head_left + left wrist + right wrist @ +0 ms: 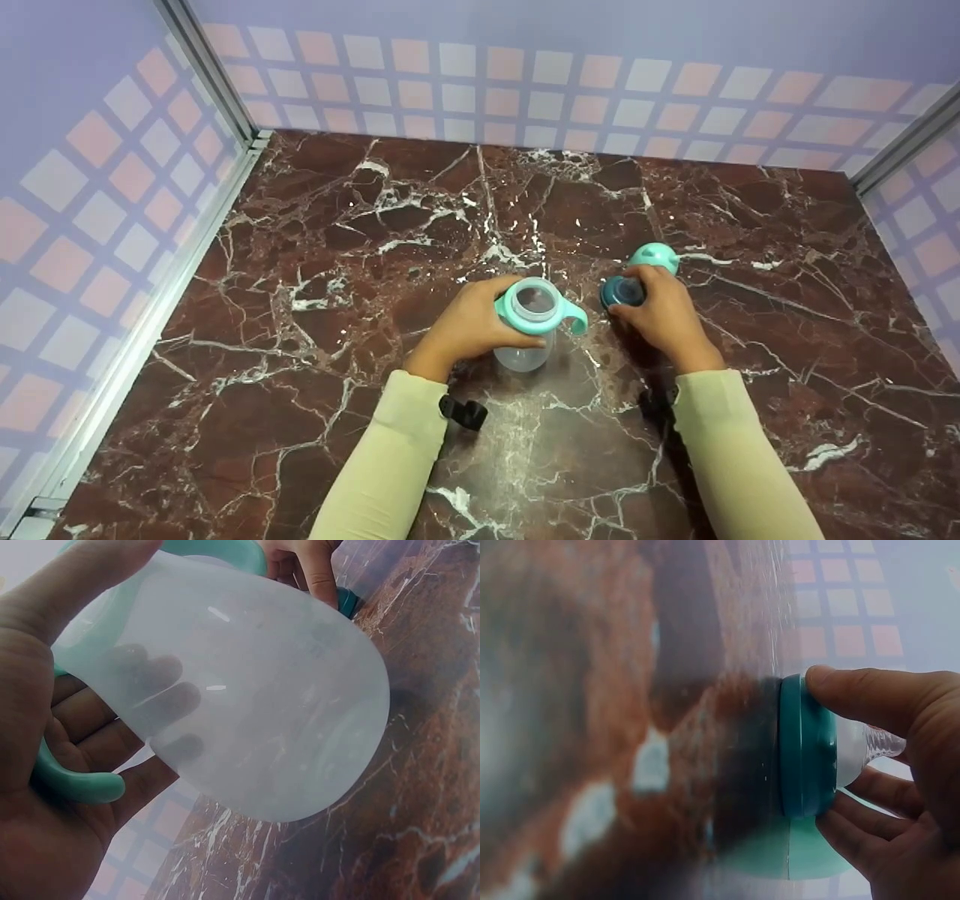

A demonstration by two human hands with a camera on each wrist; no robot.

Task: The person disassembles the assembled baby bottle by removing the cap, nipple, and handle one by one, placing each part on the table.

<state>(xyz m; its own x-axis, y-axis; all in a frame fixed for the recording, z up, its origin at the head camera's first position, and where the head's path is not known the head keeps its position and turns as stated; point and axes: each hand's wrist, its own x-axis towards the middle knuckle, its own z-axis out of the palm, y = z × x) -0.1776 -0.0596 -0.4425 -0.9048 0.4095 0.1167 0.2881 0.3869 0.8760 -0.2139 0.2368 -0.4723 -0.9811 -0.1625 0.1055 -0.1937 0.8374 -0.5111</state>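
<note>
My left hand (480,319) grips a translucent baby bottle (523,358) just below its open mouth. A mint-green ring with curved handles (574,319) surrounds the bottle's neck. In the left wrist view, the fingers show through the cloudy bottle wall (277,697), and a green handle (82,786) lies by the palm. On the marble surface, my right hand (664,307) pinches the rim of a dark teal bottle collar (808,754). A clear nipple (881,742) points from the collar toward the palm. Behind these fingers stands a rounded mint-green cap (655,256), partly covered by the hand.
The dark red marble tabletop (300,405) has white veins. Lilac panels (525,82) with pink and white squares enclose its back and sides, joined by metal frame posts (214,75). A black strap (463,412) sits at the left wrist.
</note>
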